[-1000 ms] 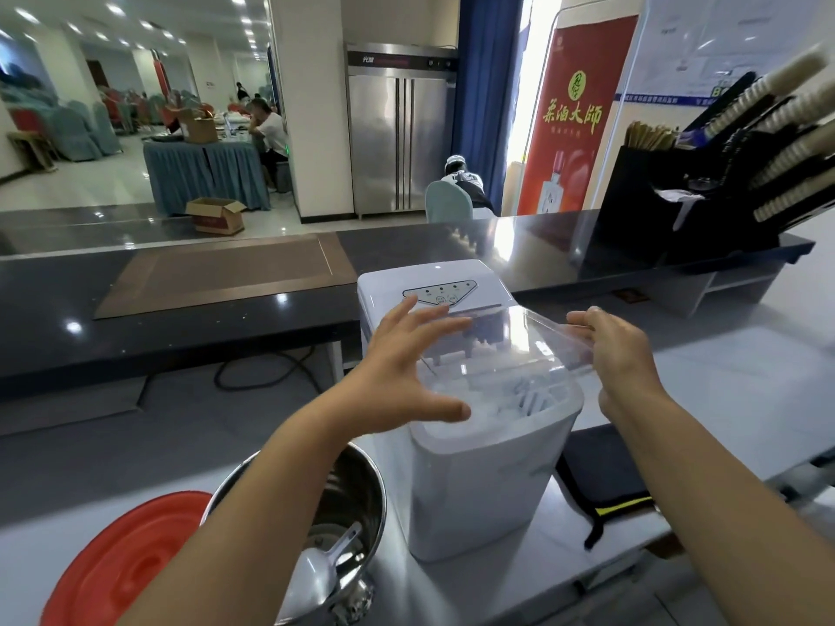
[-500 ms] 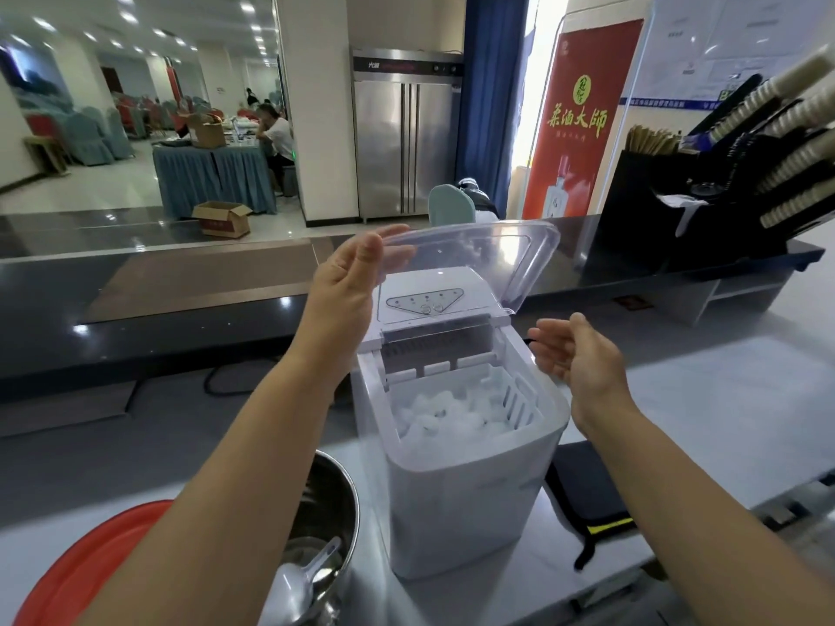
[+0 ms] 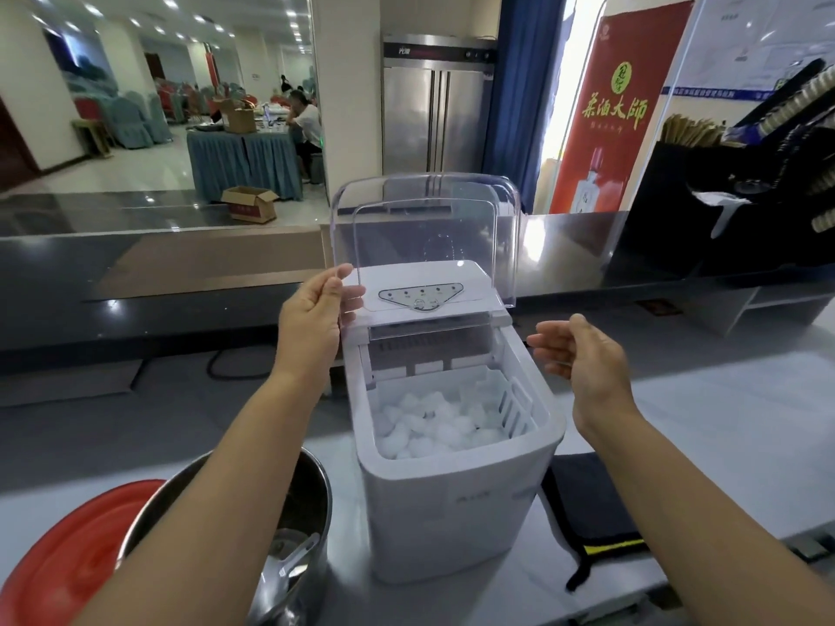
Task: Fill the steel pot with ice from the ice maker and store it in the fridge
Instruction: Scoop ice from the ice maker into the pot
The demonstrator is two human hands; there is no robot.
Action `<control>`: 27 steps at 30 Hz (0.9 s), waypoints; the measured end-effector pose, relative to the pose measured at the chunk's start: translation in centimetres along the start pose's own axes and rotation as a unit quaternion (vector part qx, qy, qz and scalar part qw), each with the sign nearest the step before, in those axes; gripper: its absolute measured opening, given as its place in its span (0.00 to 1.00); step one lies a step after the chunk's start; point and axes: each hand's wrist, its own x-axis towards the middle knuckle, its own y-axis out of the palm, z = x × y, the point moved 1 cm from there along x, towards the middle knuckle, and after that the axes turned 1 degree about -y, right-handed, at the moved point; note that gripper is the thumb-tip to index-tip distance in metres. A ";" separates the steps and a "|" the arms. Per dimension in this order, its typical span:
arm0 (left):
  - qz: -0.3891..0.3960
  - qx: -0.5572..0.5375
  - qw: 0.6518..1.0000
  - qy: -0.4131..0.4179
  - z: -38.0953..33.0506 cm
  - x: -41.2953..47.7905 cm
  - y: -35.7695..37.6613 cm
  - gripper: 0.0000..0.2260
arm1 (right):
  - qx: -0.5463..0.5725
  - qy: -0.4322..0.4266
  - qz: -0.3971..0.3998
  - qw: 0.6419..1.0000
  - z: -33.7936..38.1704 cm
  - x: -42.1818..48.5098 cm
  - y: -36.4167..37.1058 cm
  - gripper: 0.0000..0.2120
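The white ice maker stands on the counter in front of me, its basket full of ice. Its clear lid is raised upright. My left hand pinches the lid's lower left edge, thumb in front and fingers behind the plastic. My right hand hovers beside the machine's right side, fingers relaxed and holding nothing. The steel pot sits at the lower left, partly hidden by my left forearm, with a metal scoop inside. The steel fridge stands far back across the room.
A red lid lies left of the pot. A black cloth lies right of the ice maker. A raised dark counter ledge runs behind it, with a black rack of cups at the right. A person sits at a distant table.
The lid has swung from lying shut over the basket to standing upright, lifted by my left hand. My right hand let go of it and drew back to the right.
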 end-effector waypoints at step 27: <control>0.055 0.048 0.997 -0.019 -0.6 1.8 -4.6 0.09 | -0.024 -0.031 0.136 0.990 3.6 -5.3 7.4 0.11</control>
